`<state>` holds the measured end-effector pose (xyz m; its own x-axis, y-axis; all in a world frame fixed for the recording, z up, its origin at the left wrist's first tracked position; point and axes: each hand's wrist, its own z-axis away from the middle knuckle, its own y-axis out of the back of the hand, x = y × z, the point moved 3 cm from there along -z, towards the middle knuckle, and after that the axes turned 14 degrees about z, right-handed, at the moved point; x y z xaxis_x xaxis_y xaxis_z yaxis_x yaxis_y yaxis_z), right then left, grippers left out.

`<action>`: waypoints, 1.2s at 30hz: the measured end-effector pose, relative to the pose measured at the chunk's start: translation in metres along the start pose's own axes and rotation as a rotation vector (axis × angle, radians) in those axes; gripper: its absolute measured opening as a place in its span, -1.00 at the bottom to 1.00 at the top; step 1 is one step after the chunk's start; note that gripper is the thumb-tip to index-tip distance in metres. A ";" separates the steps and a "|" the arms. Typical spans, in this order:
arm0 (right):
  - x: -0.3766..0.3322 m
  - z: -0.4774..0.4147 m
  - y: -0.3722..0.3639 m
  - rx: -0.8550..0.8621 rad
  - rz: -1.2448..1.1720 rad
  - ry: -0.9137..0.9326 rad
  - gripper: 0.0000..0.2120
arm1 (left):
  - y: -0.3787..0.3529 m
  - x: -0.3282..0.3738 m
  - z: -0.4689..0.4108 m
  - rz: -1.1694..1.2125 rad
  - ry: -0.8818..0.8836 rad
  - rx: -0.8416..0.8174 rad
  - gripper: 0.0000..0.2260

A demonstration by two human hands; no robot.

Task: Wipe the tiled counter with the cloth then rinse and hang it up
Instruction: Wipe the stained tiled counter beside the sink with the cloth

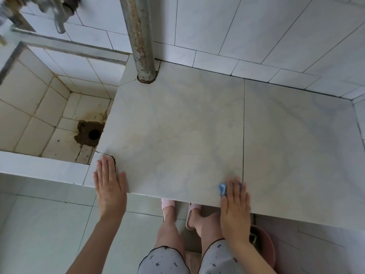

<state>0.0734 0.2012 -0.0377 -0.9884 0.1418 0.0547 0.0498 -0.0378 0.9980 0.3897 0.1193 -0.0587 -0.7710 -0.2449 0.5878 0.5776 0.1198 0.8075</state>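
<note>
Evidently I'm mid-wipe: my right grip lies flat, fingers straight, pressing the cloth on the near edge of the desk. My left grip rests spread at the near-left corner. Rinsing in the sink and hanging remain. A pipe at the back-left needs wiping around.

— What sort of place is this?
— A home washroom: white wall tiles, a tiled sink with a stained drain, taps above it, a rusty pipe, slippers on the floor.
</note>
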 end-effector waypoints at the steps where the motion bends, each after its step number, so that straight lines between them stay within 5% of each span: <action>1: -0.001 -0.001 -0.002 -0.008 0.002 -0.013 -0.48 | 0.001 0.000 -0.002 -0.004 -0.009 -0.003 -0.53; 5: -0.036 -0.019 -0.025 -0.136 0.053 0.039 -0.51 | 0.006 0.003 -0.015 -0.022 -0.045 0.009 -0.51; 12: -0.177 -0.081 -0.002 -0.040 -0.114 0.536 -0.57 | 0.006 0.000 -0.039 -0.038 -0.068 -0.015 -0.55; 17: -0.194 -0.136 -0.008 -0.046 -0.046 0.821 -0.55 | 0.004 -0.002 -0.043 -0.070 -0.061 -0.031 -0.50; 22: -0.139 -0.245 -0.008 0.007 0.009 0.493 -0.47 | 0.006 0.017 -0.055 -0.015 -0.121 -0.011 -0.50; 27: -0.089 -0.296 -0.007 -0.140 0.011 0.156 -0.51 | -0.007 0.019 -0.078 -0.089 -0.154 -0.067 -0.48; 31: -0.140 -0.256 -0.005 0.031 -0.010 0.443 -0.50 | -0.013 0.016 -0.079 -0.164 -0.131 -0.042 -0.48; 36: -0.206 -0.207 0.002 -0.009 -0.100 0.710 -0.52 | -0.013 0.016 -0.079 -0.169 -0.123 -0.020 -0.50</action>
<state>0.2470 -0.0324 -0.0531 -0.8433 -0.5325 -0.0727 -0.0440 -0.0664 0.9968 0.3905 0.0380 -0.0638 -0.8837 -0.1402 0.4465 0.4414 0.0676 0.8948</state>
